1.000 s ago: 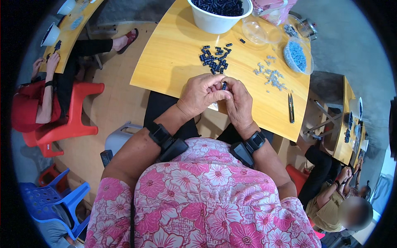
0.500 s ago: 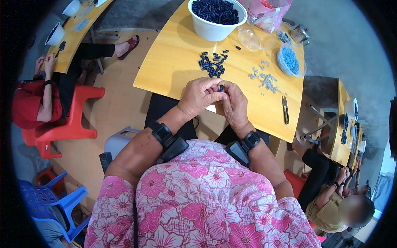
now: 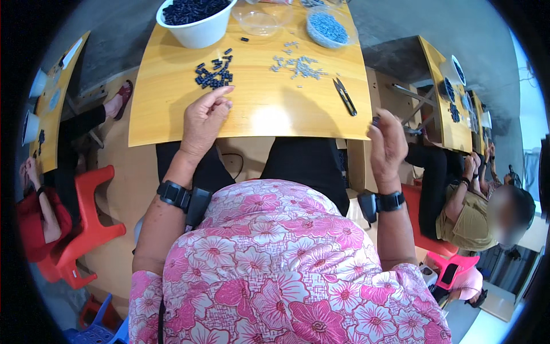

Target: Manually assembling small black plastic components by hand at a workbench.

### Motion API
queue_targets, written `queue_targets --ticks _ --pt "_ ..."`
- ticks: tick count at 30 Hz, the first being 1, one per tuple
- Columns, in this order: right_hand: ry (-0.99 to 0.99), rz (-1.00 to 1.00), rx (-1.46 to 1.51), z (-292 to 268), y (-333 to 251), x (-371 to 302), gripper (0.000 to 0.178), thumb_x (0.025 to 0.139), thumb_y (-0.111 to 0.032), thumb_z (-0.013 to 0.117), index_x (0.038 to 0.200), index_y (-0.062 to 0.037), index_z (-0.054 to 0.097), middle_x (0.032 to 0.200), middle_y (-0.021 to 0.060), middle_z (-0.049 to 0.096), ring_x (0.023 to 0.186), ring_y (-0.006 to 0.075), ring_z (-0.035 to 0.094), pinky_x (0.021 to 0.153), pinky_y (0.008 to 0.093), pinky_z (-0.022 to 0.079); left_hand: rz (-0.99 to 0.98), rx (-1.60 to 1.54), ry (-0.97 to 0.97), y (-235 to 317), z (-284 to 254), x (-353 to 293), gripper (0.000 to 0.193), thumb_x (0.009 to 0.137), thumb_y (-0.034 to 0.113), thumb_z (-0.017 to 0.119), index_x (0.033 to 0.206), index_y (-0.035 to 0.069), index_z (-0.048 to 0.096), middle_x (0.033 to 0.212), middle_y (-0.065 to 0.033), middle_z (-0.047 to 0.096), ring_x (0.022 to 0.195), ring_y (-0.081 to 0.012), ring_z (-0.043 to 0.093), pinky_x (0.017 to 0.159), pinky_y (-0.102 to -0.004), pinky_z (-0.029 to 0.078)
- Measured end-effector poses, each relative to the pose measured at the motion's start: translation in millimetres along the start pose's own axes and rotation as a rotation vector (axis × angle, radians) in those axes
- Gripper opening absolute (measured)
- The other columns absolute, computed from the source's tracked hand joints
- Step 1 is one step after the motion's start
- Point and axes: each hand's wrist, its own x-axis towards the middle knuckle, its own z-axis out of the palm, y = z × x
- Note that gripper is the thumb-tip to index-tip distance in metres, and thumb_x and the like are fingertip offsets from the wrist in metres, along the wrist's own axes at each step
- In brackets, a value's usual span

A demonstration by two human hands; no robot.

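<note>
My right hand (image 3: 387,140) is off the table's right edge, its fingers closed around a small black plastic piece (image 3: 376,121) that shows only in part. At the near side of a pile of similar black pieces (image 3: 213,74) is my left hand (image 3: 206,117). Its index finger stretches toward the pile and its other fingers curl loosely, with nothing visible in them. Small clear pieces (image 3: 305,67) lie scattered right of the pile. Dark-handled thread snips (image 3: 345,97) rest near the table's right edge.
A white tub (image 3: 197,33) full of black pieces stands at the back left of the yellow table (image 3: 172,123). Behind are a clear plastic container (image 3: 260,23) and a bowl of blue pieces (image 3: 327,30). Other people sit at tables on both sides; a red stool (image 3: 91,206) is at left.
My hands, together before around a black piece, are now apart. The right has moved right past the table edge with the piece; the left has gone toward the black pile. The view has shifted.
</note>
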Motion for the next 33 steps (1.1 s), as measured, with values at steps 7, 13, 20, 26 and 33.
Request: queue_targets --ticks 7,13,20,26,33 --pt "0.018 0.442 -0.072 -16 92 -116 0.028 0.090 -0.004 0.062 0.118 -0.0015 0.059 0.092 0.0068 0.061 0.082 0.0144 0.058 0.075 0.0269 0.048 -0.001 0.101 0.020 5 5 -1 0.028 0.091 0.003 0.061 0.119 0.002 0.066 0.090 0.0026 0.063 0.082 -0.0046 0.056 0.077 -0.0210 0.049" --pt "0.258 0.643 0.160 4 115 -126 0.026 0.093 0.003 0.057 0.118 -0.0030 0.059 0.089 -0.0004 0.059 0.071 0.0052 0.055 0.061 0.0202 0.048 0.005 0.117 -0.024 11 7 -1 0.027 0.088 0.002 0.061 0.115 0.002 0.068 0.085 0.0017 0.063 0.076 -0.0042 0.055 0.072 -0.0200 0.048" --pt "-0.105 0.230 0.250 46 15 18 0.017 0.089 0.006 0.059 0.104 0.0015 0.066 0.087 0.0050 0.060 0.078 0.0104 0.060 0.064 0.0219 0.052 0.134 0.337 -0.058 23 6 0 0.018 0.084 0.007 0.065 0.101 0.005 0.072 0.085 -0.0074 0.066 0.075 -0.0176 0.063 0.069 -0.0279 0.051" --pt "-0.438 -0.057 0.229 140 -47 99 0.029 0.082 0.006 0.059 0.106 -0.0081 0.067 0.094 0.0137 0.063 0.078 0.0284 0.065 0.065 0.0345 0.054 0.156 0.341 -0.104 18 3 1 0.016 0.080 0.013 0.068 0.094 0.007 0.072 0.086 -0.0106 0.067 0.081 -0.0282 0.065 0.073 -0.0351 0.053" --pt "-0.461 -0.245 0.036 218 -56 127 0.022 0.080 -0.007 0.065 0.101 -0.0117 0.068 0.093 0.0129 0.063 0.078 0.0350 0.064 0.069 0.0441 0.053 0.247 0.309 -0.128 11 0 4 0.017 0.080 0.012 0.068 0.095 0.007 0.071 0.087 -0.0100 0.067 0.081 -0.0283 0.065 0.073 -0.0359 0.053"
